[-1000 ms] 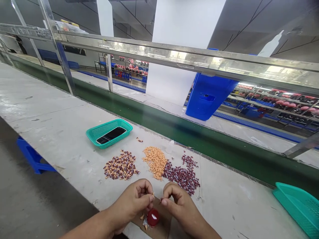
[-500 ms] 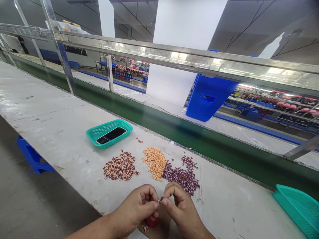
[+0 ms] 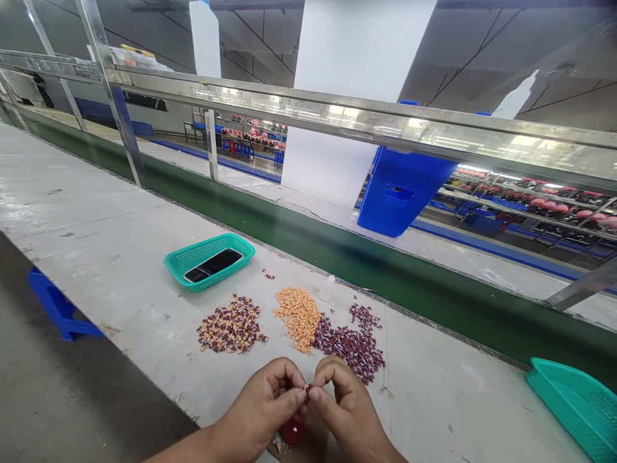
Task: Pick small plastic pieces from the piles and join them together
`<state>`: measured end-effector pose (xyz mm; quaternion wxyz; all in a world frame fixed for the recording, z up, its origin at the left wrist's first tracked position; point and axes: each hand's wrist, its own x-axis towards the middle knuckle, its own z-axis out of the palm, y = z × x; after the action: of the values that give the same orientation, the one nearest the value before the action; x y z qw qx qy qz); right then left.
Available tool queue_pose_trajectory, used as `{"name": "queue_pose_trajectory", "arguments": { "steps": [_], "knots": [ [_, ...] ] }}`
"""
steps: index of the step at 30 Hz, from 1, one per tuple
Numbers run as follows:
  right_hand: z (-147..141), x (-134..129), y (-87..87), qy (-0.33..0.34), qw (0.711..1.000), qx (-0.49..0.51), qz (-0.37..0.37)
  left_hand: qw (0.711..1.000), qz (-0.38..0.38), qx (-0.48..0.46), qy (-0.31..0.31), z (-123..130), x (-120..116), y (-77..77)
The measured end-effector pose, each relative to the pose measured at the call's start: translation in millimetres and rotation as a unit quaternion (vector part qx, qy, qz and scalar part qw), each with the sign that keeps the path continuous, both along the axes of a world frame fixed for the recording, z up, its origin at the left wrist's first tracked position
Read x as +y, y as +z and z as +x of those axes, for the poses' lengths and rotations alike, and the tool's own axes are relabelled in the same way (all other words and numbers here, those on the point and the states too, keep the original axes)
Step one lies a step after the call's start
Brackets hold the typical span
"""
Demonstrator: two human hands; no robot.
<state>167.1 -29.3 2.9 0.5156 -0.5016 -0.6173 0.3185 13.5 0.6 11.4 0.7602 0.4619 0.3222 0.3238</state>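
My left hand (image 3: pixel 272 402) is closed in a pinch on a small orange piece (image 3: pixel 306 388), at the bottom centre of the head view. Against it, my right hand (image 3: pixel 344 402) pinches too, with a small maroon piece mostly covered by the fingertips. Just beyond the hands lie a pile of loose orange pieces (image 3: pixel 297 316) and, touching it on the right, a pile of maroon pieces (image 3: pixel 354 350). Farther left is a pile of two-coloured orange and maroon pieces (image 3: pixel 231 325). Below the fingers, a round red object (image 3: pixel 293 431) is partly hidden by my left hand.
A green basket (image 3: pixel 176 262) holding a phone (image 3: pixel 214 265) stands on the grey table (image 3: pixel 110 257). Another green basket (image 3: pixel 573 411) sits at the right edge. Behind the table runs a green belt (image 3: pixel 318 238), with a metal rail (image 3: pixel 308 106) above and a blue stool (image 3: pixel 395 193) beyond.
My hands stay together, fingertips closer around the small pieces. The maroon piece is less visible than before. The view has shifted slightly; the piles look the same.
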Motion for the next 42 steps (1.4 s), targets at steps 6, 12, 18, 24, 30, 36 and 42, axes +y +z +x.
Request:
{"name": "queue_pose_trajectory", "arguments": {
  "steps": [6,12,18,24,30,36,42],
  "knots": [
    [1,0,2.6,0.021,1.000,-0.009,-0.009,1.000,0.018,0.022,-0.012,-3,-1,-3.6],
    [5,0,6.8,0.054,0.997,-0.007,-0.048,0.991,0.108,0.075,-0.038,-5,8,-1.7],
    [59,15,3.8,-0.104,0.986,-0.109,-0.068,0.908,0.325,0.261,0.034,-29,47,11.7],
    [78,23,-2.1,-0.104,0.919,-0.369,-0.087,0.727,0.467,0.498,0.073,-78,98,19.1],
    [65,26,-8.9,-0.108,0.882,-0.447,-0.101,0.682,0.540,0.492,0.034,-68,101,13.7],
    [65,28,-9.1,-0.105,0.861,-0.487,-0.102,0.644,0.572,0.493,-0.121,-17,86,10.5],
    [65,29,-9.7,-0.104,0.862,-0.487,-0.094,0.614,0.570,0.525,-0.150,12,85,5.9]
  ]
}}
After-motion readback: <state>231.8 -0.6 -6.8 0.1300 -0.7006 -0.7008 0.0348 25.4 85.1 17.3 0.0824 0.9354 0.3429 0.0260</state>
